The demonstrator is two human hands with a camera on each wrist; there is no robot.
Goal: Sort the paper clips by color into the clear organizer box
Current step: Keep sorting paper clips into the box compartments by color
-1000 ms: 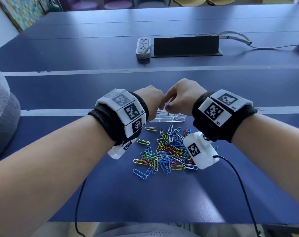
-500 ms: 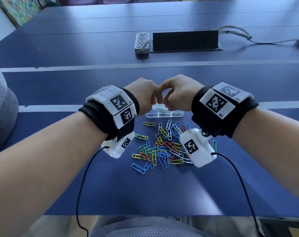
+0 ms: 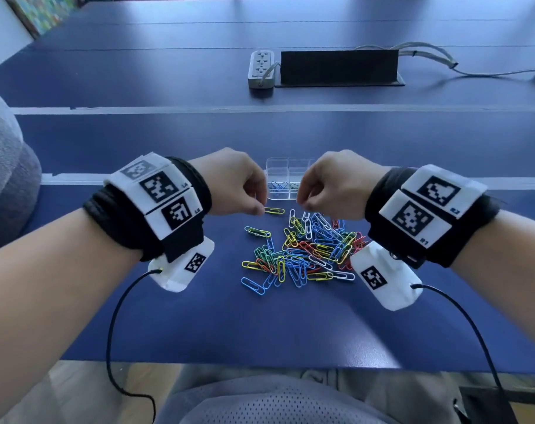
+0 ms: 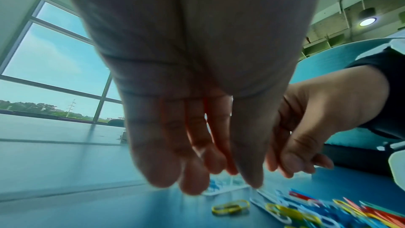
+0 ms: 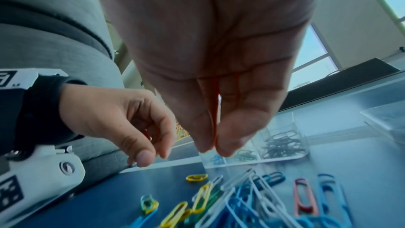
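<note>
- My left hand [image 3: 232,185] hovers at center frame, fingers loosely curled, gripping nothing I can see; its thumb tip sits just beside a lone yellow clip [image 3: 274,211] on the table [image 3: 199,316].
- My right hand [image 3: 333,186] hangs opposite, fingertips drawn close together; whether they pinch a clip I cannot tell.
- The paper clip pile [image 3: 303,252] lies below center, between my wrists.
- The clear organizer box [image 3: 287,179] stands just above the pile, between both hands, with blue, green and dark clips in separate compartments.

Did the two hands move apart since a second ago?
Yes. The left hand and right hand have drawn apart sideways, uncovering the clear organizer box they were meeting over.
</note>
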